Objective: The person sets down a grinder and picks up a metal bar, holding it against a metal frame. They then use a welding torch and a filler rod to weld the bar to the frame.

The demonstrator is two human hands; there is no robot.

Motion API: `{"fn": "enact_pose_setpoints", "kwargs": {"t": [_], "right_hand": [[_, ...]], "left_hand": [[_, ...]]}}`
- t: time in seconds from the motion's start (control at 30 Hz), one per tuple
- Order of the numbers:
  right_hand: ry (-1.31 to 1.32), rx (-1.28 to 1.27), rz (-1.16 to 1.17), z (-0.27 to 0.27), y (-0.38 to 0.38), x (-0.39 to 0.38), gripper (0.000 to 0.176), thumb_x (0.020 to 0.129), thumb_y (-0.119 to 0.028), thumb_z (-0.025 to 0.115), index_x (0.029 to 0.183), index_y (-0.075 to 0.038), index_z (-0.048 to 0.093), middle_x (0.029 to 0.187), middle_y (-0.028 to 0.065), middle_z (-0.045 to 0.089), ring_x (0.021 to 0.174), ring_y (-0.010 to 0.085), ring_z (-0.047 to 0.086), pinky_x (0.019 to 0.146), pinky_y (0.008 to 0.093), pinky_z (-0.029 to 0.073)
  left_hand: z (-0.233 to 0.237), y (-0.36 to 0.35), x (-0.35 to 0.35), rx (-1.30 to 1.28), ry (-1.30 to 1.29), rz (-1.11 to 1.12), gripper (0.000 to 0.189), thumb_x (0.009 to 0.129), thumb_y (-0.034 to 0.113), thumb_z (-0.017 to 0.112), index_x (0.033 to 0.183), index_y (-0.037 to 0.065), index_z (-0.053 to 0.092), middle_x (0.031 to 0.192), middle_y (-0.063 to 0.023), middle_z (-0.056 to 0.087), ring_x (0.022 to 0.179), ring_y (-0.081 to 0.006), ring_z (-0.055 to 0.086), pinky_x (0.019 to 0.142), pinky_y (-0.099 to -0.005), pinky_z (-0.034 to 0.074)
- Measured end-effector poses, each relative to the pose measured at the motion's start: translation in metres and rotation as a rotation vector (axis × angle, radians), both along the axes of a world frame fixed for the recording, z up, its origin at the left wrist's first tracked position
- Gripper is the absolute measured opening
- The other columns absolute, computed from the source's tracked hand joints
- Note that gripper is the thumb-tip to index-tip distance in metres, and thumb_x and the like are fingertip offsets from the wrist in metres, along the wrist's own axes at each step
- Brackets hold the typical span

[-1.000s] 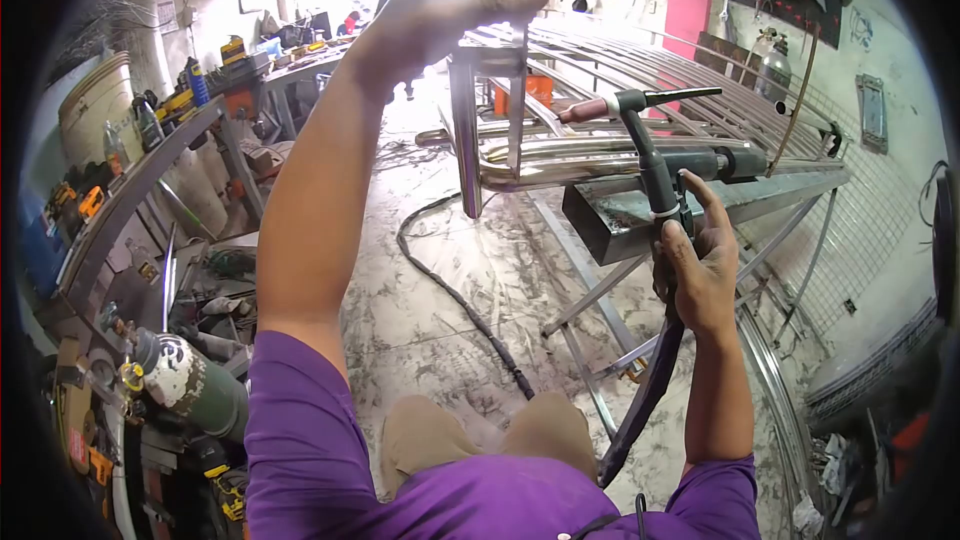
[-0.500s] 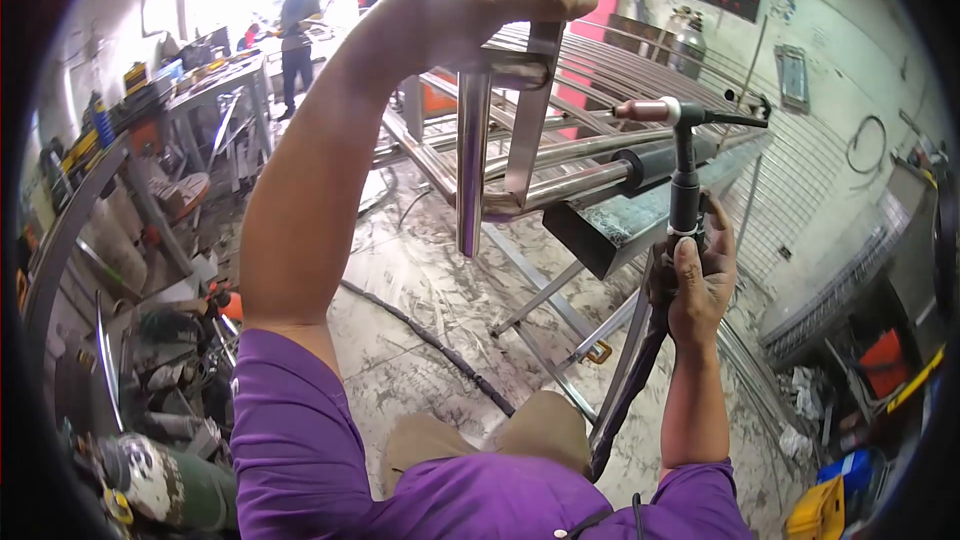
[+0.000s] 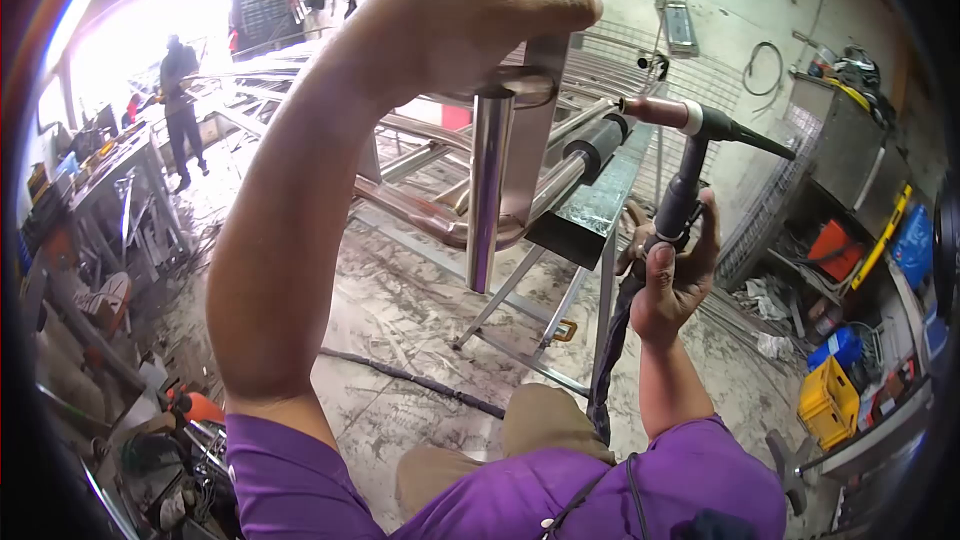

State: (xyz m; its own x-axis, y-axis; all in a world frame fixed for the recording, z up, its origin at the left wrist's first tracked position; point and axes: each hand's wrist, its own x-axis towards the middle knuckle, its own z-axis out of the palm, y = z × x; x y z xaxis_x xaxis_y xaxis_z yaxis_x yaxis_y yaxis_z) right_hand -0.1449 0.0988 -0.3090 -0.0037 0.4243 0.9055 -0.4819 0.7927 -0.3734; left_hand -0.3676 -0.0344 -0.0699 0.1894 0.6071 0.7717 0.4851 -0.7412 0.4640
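Observation:
My left hand [image 3: 470, 25] is raised at the top of the head view, close to the camera. Its thumb lies across a flat metal bar [image 3: 548, 90] and the hand is closed on it, though most fingers are hidden. Just below hangs a short polished steel tube [image 3: 491, 190], upright, with its lower end free. My right hand [image 3: 680, 265] is wrapped around a TIG welding torch [image 3: 683, 185], whose reddish nozzle points left toward the bar. A dark sleeved cable [image 3: 612, 355] runs down from the torch. Behind, a polished tubular frame [image 3: 430, 220] rests beside a black cylindrical piece [image 3: 597, 148].
A rectangular metal beam [image 3: 605, 195] on trestle legs [image 3: 515, 285] supports the frame. Another person [image 3: 180, 100] stands at the far left by a bright opening. A cable [image 3: 415, 380] crosses the floor. At right are shelves and a yellow crate [image 3: 828, 402]; scrap lies at left.
My view has swung to the right, so the background shifts left. The torch now appears slightly nearer the bar. Both hands keep their hold.

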Motion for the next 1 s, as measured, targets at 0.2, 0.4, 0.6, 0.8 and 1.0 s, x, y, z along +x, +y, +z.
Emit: {"fn": "enact_pose_setpoints", "kwargs": {"t": [0.2, 0.4, 0.6, 0.8, 1.0], "right_hand": [[-0.029, 0.000, 0.033, 0.010, -0.014, -0.008, 0.077, 0.107, -0.030, 0.068, 0.167, -0.010, 0.024, 0.078, 0.0027, 0.061, 0.059, 0.0124, 0.059, 0.114, 0.0549, 0.049], [-0.015, -0.100, -0.077, 0.015, -0.024, -0.011, 0.067, 0.109, -0.024, 0.064, 0.166, -0.011, 0.031, 0.084, 0.0064, 0.063, 0.059, 0.0128, 0.061, 0.054, 0.0282, 0.053], [-0.054, -0.058, -0.125, 0.008, -0.023, -0.022, 0.068, 0.110, -0.027, 0.061, 0.168, -0.015, 0.028, 0.079, 0.0035, 0.060, 0.057, 0.0136, 0.059, 0.087, 0.0402, 0.060], [0.012, -0.097, -0.187, 0.007, -0.030, -0.037, 0.070, 0.109, -0.037, 0.063, 0.166, -0.013, 0.030, 0.074, -0.0002, 0.056, 0.055, 0.0115, 0.057, 0.114, 0.0519, 0.049], [0.020, -0.102, -0.235, 0.008, -0.031, -0.038, 0.070, 0.110, -0.039, 0.061, 0.166, -0.011, 0.030, 0.072, -0.0004, 0.055, 0.053, 0.0112, 0.055, 0.113, 0.0513, 0.051]], "left_hand": [[0.026, -0.016, 0.000, -0.189, 0.134, 0.177, 0.022, 0.094, 0.020, 0.078, 0.106, 0.002, 0.074, 0.093, -0.0047, 0.074, 0.088, -0.0138, 0.068, 0.083, -0.0339, 0.055], [0.015, 0.018, -0.030, 0.108, 0.262, -0.061, 0.036, 0.091, 0.028, 0.079, 0.112, 0.000, 0.075, 0.095, -0.0105, 0.076, 0.089, -0.0195, 0.071, 0.086, -0.0364, 0.057], [0.012, 0.014, -0.036, 0.137, 0.295, -0.119, 0.031, 0.093, 0.024, 0.074, 0.109, -0.003, 0.072, 0.093, -0.0127, 0.075, 0.087, -0.0225, 0.071, 0.089, -0.0392, 0.058], [0.009, -0.007, -0.030, -0.013, 0.187, -0.135, 0.025, 0.095, 0.021, 0.071, 0.106, -0.001, 0.074, 0.094, -0.0105, 0.075, 0.088, -0.0182, 0.067, 0.083, -0.0372, 0.054], [0.010, -0.006, -0.036, 0.022, 0.194, -0.180, 0.023, 0.094, 0.021, 0.072, 0.101, -0.001, 0.076, 0.090, -0.0109, 0.075, 0.086, -0.0193, 0.068, 0.081, -0.0375, 0.055]]}}
